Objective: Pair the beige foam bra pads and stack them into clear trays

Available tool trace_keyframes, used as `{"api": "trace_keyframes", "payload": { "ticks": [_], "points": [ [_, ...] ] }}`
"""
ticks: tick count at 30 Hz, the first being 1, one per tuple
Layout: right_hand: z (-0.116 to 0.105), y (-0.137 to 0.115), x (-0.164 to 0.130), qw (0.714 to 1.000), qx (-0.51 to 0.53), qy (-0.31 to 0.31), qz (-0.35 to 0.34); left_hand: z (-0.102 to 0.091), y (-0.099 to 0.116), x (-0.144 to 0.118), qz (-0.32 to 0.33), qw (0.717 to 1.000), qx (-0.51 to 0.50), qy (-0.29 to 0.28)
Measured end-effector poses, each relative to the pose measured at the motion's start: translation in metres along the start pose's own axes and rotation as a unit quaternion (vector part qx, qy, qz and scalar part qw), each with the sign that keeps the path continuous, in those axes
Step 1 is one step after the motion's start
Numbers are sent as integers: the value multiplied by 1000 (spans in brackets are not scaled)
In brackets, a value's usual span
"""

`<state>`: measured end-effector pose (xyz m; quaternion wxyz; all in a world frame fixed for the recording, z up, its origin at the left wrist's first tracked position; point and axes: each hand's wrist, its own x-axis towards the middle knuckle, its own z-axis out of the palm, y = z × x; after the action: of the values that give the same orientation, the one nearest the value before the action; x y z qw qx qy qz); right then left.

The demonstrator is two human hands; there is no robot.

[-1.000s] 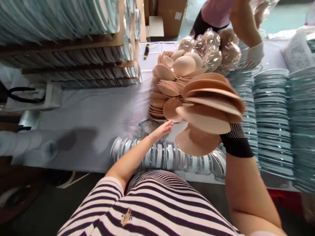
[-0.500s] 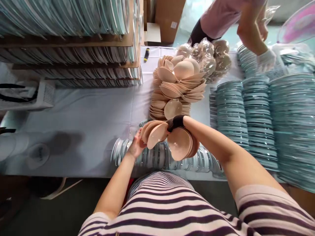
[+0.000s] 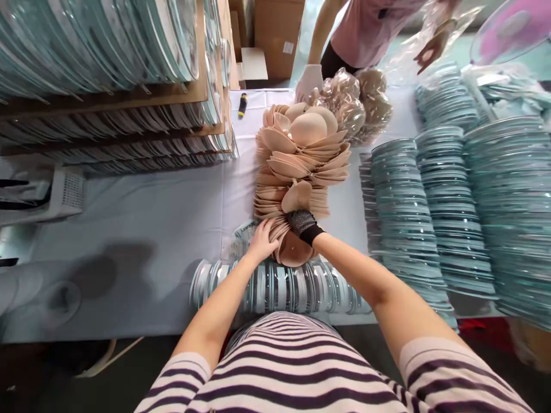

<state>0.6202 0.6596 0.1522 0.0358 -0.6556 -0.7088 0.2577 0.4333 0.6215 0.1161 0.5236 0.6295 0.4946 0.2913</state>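
A bundle of beige bra cups is between my two hands, against the near end of the larger pile of bra cups. My left hand is bare, its fingers closed over the left edges of the bundle. My right hand, in a black mesh glove, grips the bundle at its middle; its fingertips are partly hidden among the cups. A single cup leans upright just beyond the glove. Close to my body lies a row of clear round plastic packages, under the bundle's near edge.
Tall stacks of clear round packages stand on the right. A rack of similar discs fills the upper left. Bagged cups lie at the back beside a co-worker's gloved hand. A yellow-black tool and white basket are left.
Both hands have moved forward with the bundle, from above the package row to the pile's near end. My left hand has shifted rightward. The co-worker's gloved hand now reaches to the bagged cups.
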Motion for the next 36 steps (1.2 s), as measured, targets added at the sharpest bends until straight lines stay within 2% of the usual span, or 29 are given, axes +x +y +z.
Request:
{"api": "trace_keyframes", "payload": {
  "ticks": [3, 5, 7, 10, 13, 17, 20, 22, 24, 26, 28, 29, 31, 33, 36],
  "points": [
    [0, 11, -28, 996, -91, -22, -9, 4, 6, -2, 6, 999, 40, 12],
    [0, 19, -48, 987, -157, -19, -10, 9, 11, -9, 5, 992, 124, -5],
    [2, 29, -65, 982, -184, -4, 33, 16, 15, -16, -1, 969, 242, -42],
    [4, 44, -75, 983, -108, 4, 148, 22, 16, -18, -9, 930, 361, -67],
    [-2, 55, -72, 976, -55, -31, 208, 11, 13, -6, -2, 922, 385, -45],
    [-18, 61, -66, 984, -124, -46, 119, -20, 9, 12, 68, 908, 409, -59],
    [-40, 65, -69, 984, -146, -64, 79, -34, 3, 9, 90, 902, 413, -90],
    [-62, 65, -70, 981, -140, -92, 96, -33, 0, 5, 95, 922, 369, -76],
    [-90, 63, -65, 982, -133, -58, 120, -27, 2, 10, 101, 955, 277, -29],
    [-120, 57, -51, 982, -144, 63, 102, -17, 13, 30, 87, 985, 145, 27],
    [-145, 50, -27, 965, -177, 192, 31, -6, 33, 60, 32, 997, -20, 69],
    [-154, 48, -12, 953, -199, 228, -9, 0, 44, 77, -8, 991, -106, 79],
    [-163, 43, 18, 938, -243, 240, -56, 11, 66, 106, -83, 962, -252, 69],
    [-160, 40, 42, 937, -275, 210, -50, 20, 84, 125, -151, 924, -349, 25],
    [-145, 39, 57, 935, -300, 188, -29, 31, 95, 134, -238, 867, -436, -38]
  ]
}}
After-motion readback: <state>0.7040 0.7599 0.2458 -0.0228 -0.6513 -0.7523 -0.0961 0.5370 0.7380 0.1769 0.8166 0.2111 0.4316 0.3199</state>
